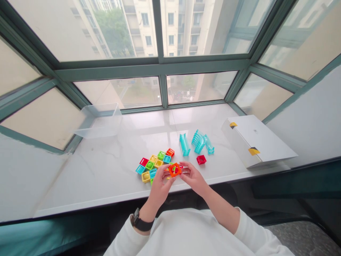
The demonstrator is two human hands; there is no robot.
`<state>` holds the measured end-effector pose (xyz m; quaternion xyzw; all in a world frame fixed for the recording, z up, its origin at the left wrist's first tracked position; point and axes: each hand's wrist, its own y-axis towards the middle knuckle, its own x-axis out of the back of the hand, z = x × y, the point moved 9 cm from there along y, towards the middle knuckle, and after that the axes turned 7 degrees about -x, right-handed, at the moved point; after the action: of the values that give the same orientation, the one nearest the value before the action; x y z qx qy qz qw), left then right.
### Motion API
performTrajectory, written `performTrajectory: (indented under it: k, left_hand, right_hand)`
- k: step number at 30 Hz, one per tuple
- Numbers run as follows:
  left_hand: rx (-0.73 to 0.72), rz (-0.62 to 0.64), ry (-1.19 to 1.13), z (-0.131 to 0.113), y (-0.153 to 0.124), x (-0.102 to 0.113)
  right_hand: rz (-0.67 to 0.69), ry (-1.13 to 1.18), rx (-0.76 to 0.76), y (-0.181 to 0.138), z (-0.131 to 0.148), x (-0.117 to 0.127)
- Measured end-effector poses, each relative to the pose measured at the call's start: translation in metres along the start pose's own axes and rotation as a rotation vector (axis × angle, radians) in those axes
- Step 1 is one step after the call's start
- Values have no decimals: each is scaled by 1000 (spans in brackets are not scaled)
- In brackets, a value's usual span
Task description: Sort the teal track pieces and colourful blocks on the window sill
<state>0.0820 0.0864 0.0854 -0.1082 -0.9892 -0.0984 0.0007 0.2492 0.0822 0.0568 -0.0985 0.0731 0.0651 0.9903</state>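
Fingers: the left hand and right hand both pinch the orange square tile, one on each side.
Tile position: raised just above the near edge of the desk.
Cluster: coloured square tiles lie flat, just left and beyond.
Red tile: alone, right of hands.
Blue curved pieces: farther back.
White box: far right.
Clear tub: far left.

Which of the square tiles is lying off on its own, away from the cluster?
The red tile, flat on the sill right of the hands, just below the turquoise pieces. The other loose tiles touch each other in the cluster.
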Motion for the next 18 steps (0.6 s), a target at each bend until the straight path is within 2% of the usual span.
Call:
performTrajectory:
  k: [7,18]
  left_hand:
    - [-102,12,174,-12,0,1]
    - [-78,21,191,-12,-1,-3]
  right_hand:
    - [58,30,-59,0,-7,-9]
    - [75,84,-76,-1,-8,-10]
